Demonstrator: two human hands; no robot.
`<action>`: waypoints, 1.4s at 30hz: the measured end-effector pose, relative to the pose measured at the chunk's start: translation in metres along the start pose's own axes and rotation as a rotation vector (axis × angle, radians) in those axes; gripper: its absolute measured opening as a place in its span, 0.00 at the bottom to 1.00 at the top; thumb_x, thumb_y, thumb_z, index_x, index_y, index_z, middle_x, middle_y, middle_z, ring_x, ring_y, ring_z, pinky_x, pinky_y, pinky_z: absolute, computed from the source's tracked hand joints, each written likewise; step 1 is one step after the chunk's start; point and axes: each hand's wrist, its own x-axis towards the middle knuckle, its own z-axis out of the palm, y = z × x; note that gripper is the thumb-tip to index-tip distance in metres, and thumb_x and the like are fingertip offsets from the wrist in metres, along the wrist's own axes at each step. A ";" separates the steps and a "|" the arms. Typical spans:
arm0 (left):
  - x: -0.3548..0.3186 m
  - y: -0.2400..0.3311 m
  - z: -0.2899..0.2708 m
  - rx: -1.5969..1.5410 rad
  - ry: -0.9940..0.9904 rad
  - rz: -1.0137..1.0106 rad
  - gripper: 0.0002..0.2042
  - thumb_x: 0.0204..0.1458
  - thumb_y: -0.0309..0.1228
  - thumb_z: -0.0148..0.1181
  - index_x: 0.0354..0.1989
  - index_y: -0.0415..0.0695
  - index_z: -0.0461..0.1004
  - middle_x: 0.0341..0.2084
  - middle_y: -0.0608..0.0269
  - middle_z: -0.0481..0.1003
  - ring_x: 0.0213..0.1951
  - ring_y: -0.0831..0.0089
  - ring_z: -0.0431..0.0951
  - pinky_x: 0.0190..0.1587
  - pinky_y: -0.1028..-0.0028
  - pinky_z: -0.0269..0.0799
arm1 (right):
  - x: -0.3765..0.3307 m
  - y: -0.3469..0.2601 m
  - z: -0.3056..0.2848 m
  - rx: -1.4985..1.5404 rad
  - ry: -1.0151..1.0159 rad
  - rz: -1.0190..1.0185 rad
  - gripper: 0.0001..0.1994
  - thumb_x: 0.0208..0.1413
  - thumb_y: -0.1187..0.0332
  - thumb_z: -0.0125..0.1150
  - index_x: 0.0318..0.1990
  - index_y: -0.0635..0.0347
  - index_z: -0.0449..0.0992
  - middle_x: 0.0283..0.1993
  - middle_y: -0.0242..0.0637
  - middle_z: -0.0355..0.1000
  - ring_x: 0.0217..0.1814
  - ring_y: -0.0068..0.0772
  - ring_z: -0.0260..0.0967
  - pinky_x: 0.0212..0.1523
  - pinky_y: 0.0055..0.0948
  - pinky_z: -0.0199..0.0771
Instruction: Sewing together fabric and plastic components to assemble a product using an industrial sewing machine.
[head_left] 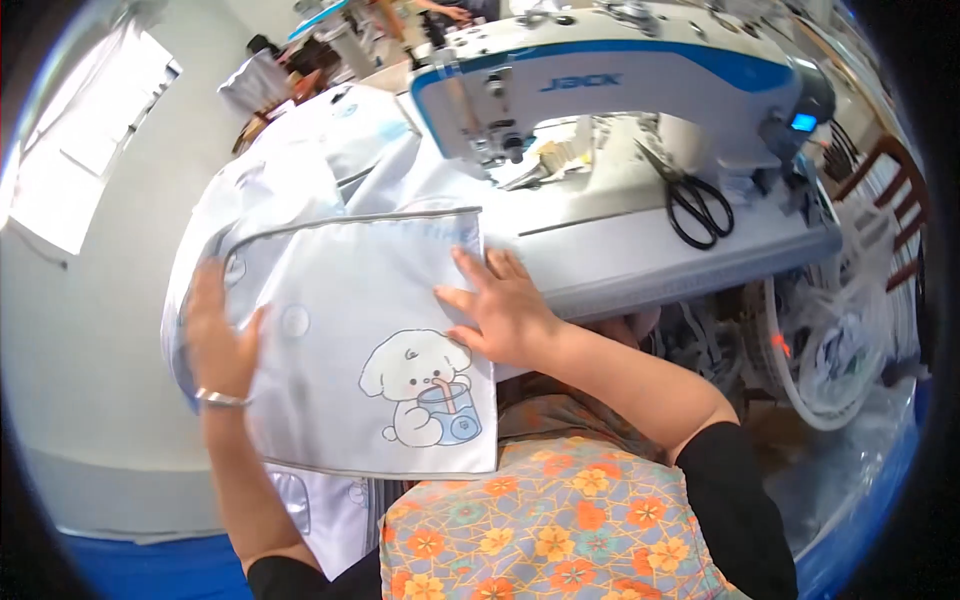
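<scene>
A white fabric panel (340, 270) with grey edging lies flat before me, its lower part reaching my lap. A cartoon puppy holding a blue cup with a straw is printed at its lower right. My right hand (500, 305) rests on the panel's upper right edge, fingers spread. At the left edge, my left hand (220, 335) is somewhat blurred, with its thumb apart from the extended fingers; a bracelet circles that wrist. Neither hand grips anything. Beyond the panel stands a white and blue sewing machine (620, 85), its needle area above the table.
Black-handled scissors (700, 210) lie on the sewing table (640, 260) under the machine arm. More white fabric (290, 160) is heaped at the far left. Clear plastic bags (845, 330) and a wooden chair (895, 190) are at the right. Another person's hand (450, 12) shows at the back.
</scene>
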 end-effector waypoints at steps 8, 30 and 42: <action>0.088 0.136 0.136 -0.490 -0.459 0.345 0.23 0.52 0.41 0.64 0.52 0.39 0.74 0.45 0.46 0.77 0.49 0.49 0.74 0.56 0.59 0.67 | -0.011 0.031 -0.018 0.802 0.206 0.249 0.25 0.57 0.68 0.61 0.63 0.56 0.69 0.73 0.49 0.53 0.72 0.46 0.56 0.69 0.39 0.60; 0.083 0.167 0.191 -0.606 -0.056 0.286 0.06 0.53 0.26 0.58 0.37 0.40 0.75 0.44 0.55 0.76 0.48 0.54 0.75 0.51 0.60 0.70 | -0.075 -0.008 0.037 1.063 -0.804 0.025 0.19 0.57 0.72 0.59 0.57 0.60 0.75 0.59 0.49 0.72 0.61 0.47 0.69 0.63 0.37 0.67; 0.088 0.198 0.197 -0.572 0.137 0.532 0.06 0.43 0.27 0.60 0.32 0.44 0.78 0.37 0.62 0.77 0.42 0.63 0.77 0.45 0.66 0.73 | -0.056 0.008 -0.009 0.829 -0.761 -0.130 0.20 0.58 0.66 0.55 0.57 0.61 0.73 0.56 0.54 0.73 0.55 0.53 0.72 0.59 0.41 0.71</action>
